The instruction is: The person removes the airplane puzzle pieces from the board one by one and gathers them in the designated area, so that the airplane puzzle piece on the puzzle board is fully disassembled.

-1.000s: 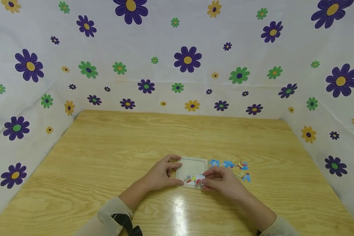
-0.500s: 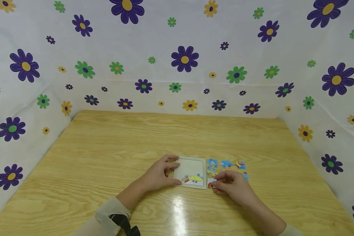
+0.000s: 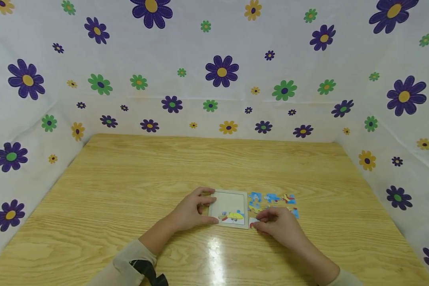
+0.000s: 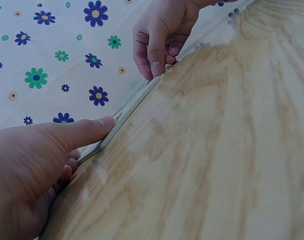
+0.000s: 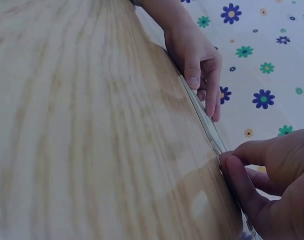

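Note:
In the head view, a square puzzle tray (image 3: 228,191) lies on the table, with joined pieces picturing a yellow shape (image 3: 236,215) along its bottom row. My left hand (image 3: 189,210) holds the tray by its left side; in the left wrist view the thumb (image 4: 94,131) rests on the edge. Just outside the tray's lower right corner, my right hand (image 3: 280,226) pinches a white puzzle piece with a red patch (image 3: 252,223) between thumb and fingers. Those fingertips partly cover the piece. From the right wrist view, the right hand (image 5: 277,175) stays low at the tray's near edge.
Several loose blue puzzle pieces (image 3: 272,198) lie in rows right of the tray, some partly behind the right hand. The wooden table (image 3: 157,167) reaches back to a white flowered cloth (image 3: 186,47) that encloses it on the back and sides.
My right hand has drawn the white and red piece off the tray's lower right corner to the table on its right. The left hand keeps its hold; the head view shifts slightly.

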Demonstrator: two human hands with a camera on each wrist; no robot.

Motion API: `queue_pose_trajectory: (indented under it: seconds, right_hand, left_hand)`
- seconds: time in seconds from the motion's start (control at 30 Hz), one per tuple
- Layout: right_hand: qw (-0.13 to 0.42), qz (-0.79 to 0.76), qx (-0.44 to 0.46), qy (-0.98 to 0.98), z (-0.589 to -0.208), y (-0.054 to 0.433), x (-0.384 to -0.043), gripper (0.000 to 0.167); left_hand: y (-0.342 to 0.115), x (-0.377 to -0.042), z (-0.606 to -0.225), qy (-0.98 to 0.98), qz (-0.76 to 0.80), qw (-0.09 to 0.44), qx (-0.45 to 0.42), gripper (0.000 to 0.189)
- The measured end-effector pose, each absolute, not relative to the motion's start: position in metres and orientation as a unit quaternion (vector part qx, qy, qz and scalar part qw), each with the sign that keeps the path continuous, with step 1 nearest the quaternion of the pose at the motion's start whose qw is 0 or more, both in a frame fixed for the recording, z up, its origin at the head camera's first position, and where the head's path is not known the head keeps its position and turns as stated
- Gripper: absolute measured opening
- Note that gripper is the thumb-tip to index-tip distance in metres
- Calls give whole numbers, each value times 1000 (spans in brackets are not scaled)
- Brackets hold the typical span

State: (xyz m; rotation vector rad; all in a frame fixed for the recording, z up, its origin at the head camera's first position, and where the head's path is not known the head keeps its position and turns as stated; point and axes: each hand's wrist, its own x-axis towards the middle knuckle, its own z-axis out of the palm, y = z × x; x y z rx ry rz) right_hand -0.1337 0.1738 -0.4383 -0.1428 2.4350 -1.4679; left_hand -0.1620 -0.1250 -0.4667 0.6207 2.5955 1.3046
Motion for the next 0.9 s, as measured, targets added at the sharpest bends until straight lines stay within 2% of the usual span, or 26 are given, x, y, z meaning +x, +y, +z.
queue_pose_trajectory:
  seconds: [0.4,0.67,0.73,0.9]
  right_hand:
    - [193,-562,-78,800,-434,168,-144,37]
    - [191,-502,-124,834,-423,139,-151,34]
    - [205,-507,-126,828,-425,132,-152,34]
    - [200,-466,-124,853,-431,123,-151,29]
  left_hand:
    - [-125,-161,-466,869,443,87,205,67]
    - [-127,-163,-465,870,440,78,208,68]
    - [-128,-163,-465,870,440,78,208,68]
    - [-128,-162,-465,867,442,81,215,67]
